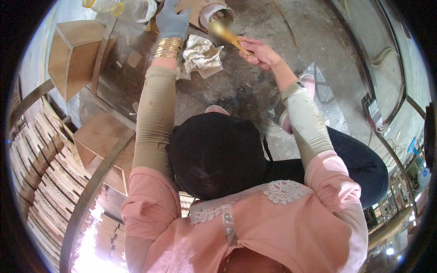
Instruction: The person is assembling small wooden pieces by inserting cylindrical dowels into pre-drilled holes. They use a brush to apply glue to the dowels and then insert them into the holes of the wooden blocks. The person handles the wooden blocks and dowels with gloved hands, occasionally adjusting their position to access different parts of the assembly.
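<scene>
My right hand [258,52], bare, is closed round the slim handle of a yellow-handled brush [234,40]. The wide end of the brush is blurred and lies over the mouth of a round pale container [207,14], whose inside looks dark. My left hand [173,22] wears a grey knitted glove and reaches to the top edge, beside a tan board-like piece [192,9]. Its fingertips are cut off there, so its grip is hidden. Below the container, between my hands, lies a crumpled off-white cloth or paper [200,53].
Clear bottles with yellow caps [117,9] lie at the upper left. Brown box-like wooden pieces [73,54] and a dark metal frame [98,59] stand left. Stacked slats [54,195] fill the lower left. Stained concrete floor [255,91] spreads ahead; a small device [373,109] is right.
</scene>
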`<state>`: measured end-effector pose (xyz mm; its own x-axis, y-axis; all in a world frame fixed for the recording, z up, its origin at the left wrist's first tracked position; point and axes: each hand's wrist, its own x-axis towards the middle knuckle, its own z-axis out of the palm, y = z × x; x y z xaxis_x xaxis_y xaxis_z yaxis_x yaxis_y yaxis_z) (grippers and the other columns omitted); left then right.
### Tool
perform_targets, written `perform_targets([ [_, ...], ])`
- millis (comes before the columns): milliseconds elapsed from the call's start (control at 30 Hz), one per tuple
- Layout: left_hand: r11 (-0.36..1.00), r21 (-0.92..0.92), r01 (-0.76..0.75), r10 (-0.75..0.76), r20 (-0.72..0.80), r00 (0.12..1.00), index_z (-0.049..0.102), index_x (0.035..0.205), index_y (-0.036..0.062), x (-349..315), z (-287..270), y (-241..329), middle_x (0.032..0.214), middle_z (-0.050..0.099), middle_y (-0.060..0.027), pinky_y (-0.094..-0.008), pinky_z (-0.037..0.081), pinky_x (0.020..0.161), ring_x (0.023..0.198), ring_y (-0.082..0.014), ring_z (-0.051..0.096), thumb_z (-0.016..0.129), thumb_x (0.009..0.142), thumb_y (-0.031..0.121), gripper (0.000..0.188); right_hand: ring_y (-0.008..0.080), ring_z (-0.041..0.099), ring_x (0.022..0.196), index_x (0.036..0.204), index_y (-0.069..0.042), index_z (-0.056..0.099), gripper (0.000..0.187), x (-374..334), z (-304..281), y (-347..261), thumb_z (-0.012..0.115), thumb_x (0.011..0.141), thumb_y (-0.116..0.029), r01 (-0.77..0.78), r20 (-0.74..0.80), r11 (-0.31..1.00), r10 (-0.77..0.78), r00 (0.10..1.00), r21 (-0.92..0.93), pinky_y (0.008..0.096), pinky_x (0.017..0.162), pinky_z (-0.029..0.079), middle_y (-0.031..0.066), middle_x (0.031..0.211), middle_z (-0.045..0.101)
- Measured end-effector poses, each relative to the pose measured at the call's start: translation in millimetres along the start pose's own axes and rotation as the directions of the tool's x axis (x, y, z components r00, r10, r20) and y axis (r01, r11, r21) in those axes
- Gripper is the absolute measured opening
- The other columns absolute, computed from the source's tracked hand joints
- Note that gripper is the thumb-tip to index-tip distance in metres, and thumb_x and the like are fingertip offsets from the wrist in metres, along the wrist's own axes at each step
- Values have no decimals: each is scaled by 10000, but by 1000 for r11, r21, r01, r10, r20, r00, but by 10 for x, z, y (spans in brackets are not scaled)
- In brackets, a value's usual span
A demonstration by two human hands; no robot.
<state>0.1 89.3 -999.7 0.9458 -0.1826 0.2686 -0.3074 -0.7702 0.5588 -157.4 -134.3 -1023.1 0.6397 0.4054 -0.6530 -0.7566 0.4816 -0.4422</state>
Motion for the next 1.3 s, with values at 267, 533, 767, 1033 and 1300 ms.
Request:
perform_targets([
  [267,910,-275,311,-296,95,950,593,851,33,-285,204,-393,819,640,-149,-343,486,712,760,-290,622,724,622,238,334,38,322,405,1288,-87,389,381,-85,10,123,452,918,-149,60,45,968,-73,996,243,154,330,242,48,666,497],
  [533,941,36,337,-339,94,936,609,1027,53,-484,209,-666,984,625,-177,-362,460,830,925,-327,593,677,661,349,475,50,397,452,1295,-83,411,394,-397,242,-228,468,920,-192,283,-200,945,-313,928,-167,161,389,296,52,710,556],
  [767,915,-239,324,-315,77,946,617,1037,43,-517,-774,-474,1010,626,-158,-327,444,833,943,-285,595,667,687,323,451,59,482,601,1269,-126,474,380,-609,430,-407,485,911,-252,365,-127,685,-555,822,-630,184,547,391,3,781,564],
  [1033,966,140,216,-216,-11,976,561,1113,54,-1599,-1514,-717,1085,578,-137,-344,431,864,979,-261,559,700,663,270,517,115,452,758,1145,-171,599,310,-598,622,-589,575,838,-138,451,193,46,-862,468,-891,213,692,377,2,761,473],
  [1300,782,261,566,-616,183,766,468,1132,67,-1468,-938,-22,918,619,-213,-419,471,749,862,-380,597,660,664,401,606,108,467,728,1137,-158,604,297,-597,508,-669,568,843,-176,273,183,-19,-786,590,-962,213,683,393,4,771,520],
])
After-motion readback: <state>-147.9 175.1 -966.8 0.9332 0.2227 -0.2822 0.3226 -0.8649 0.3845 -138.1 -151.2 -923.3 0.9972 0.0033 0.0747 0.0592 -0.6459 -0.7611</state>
